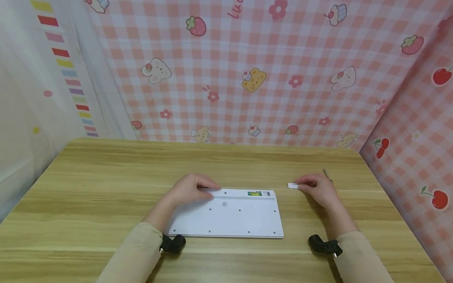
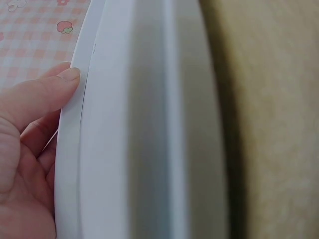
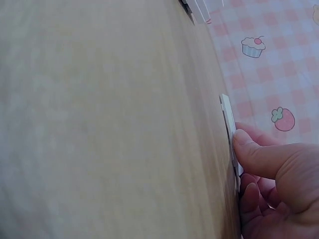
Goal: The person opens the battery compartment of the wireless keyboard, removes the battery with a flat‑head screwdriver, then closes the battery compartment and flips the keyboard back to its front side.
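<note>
A white keyboard lies underside up on the table, with dark screw spots over it. Near its far right corner an uncovered battery slot shows a green and yellow battery. My left hand grips the keyboard's far left edge; in the left wrist view the thumb presses on the white rim while the other fingers are partly hidden behind it. To the right of the keyboard, my right hand pinches a small white battery cover between thumb and fingers, low over the wood.
Behind the right hand pokes out a thin dark rod, mostly hidden by that hand. The wooden table meets a pink checked cloth at the back. More cloth hangs at both sides.
</note>
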Demonstrator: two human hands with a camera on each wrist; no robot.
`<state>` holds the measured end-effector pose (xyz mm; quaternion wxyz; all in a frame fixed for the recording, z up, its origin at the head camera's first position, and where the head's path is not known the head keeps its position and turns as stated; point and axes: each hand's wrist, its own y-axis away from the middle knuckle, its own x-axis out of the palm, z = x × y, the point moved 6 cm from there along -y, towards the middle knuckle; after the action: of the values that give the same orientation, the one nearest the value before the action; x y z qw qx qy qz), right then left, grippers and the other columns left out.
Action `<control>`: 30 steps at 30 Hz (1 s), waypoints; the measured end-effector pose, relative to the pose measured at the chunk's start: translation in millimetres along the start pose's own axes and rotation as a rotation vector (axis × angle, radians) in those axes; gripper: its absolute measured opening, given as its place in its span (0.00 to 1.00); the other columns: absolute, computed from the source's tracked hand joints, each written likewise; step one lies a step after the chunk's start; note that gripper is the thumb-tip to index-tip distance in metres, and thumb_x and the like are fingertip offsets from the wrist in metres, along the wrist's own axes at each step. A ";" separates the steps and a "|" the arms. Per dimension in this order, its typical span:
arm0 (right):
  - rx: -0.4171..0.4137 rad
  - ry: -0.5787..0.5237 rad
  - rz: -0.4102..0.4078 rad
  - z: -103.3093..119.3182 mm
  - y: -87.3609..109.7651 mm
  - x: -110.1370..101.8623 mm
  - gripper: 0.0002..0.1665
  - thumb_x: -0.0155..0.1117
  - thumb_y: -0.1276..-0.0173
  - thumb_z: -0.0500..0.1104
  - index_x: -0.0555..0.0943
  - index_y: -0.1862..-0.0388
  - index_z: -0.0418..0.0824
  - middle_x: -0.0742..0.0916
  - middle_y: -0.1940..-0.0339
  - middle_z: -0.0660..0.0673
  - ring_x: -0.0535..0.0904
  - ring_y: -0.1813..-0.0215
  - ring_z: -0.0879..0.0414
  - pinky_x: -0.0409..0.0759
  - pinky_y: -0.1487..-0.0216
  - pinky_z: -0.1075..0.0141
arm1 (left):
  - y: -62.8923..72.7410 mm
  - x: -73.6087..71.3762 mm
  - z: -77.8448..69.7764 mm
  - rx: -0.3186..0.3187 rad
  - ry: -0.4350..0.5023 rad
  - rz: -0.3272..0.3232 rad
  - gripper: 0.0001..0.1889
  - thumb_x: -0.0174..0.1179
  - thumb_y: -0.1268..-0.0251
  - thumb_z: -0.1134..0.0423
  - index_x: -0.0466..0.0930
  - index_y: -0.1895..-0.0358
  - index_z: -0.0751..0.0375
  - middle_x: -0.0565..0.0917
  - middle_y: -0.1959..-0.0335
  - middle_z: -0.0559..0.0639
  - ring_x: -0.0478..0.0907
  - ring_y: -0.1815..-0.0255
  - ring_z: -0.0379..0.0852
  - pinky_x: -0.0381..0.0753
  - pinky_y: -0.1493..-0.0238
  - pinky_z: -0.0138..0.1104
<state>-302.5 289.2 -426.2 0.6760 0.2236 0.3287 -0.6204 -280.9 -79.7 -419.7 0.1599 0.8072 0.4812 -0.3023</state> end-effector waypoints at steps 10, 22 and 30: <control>-0.022 -0.013 0.015 5.6 4.6 -7.3 0.13 0.65 0.30 0.37 0.84 0.50 0.30 0.85 0.53 0.34 0.77 0.56 0.48 0.74 0.57 0.61 | -0.2 -0.4 -0.7 -0.008 -0.015 0.002 0.16 0.71 0.44 0.69 0.89 0.52 0.52 0.85 0.49 0.48 0.79 0.45 0.50 0.73 0.38 0.46; 0.024 -0.065 -0.067 19.5 33.8 -52.1 0.28 0.60 0.25 0.47 0.73 0.34 0.30 0.80 0.41 0.30 0.74 0.43 0.43 0.72 0.52 0.74 | 0.1 -0.8 -1.4 -0.027 -0.016 -0.003 0.16 0.71 0.44 0.69 0.89 0.52 0.52 0.85 0.49 0.48 0.79 0.44 0.50 0.73 0.37 0.47; 0.110 -0.056 -0.097 5.9 48.7 -66.6 0.36 0.59 0.25 0.54 0.68 0.28 0.34 0.76 0.36 0.29 0.71 0.39 0.35 0.72 0.42 0.46 | 1.0 -0.6 -3.3 -0.015 -0.014 0.003 0.16 0.71 0.44 0.70 0.88 0.52 0.53 0.85 0.49 0.49 0.79 0.45 0.50 0.73 0.37 0.47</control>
<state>-254.5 337.5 -379.2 0.6409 0.2266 0.2854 -0.6756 -279.2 -78.8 -416.8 0.1697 0.8044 0.4812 -0.3042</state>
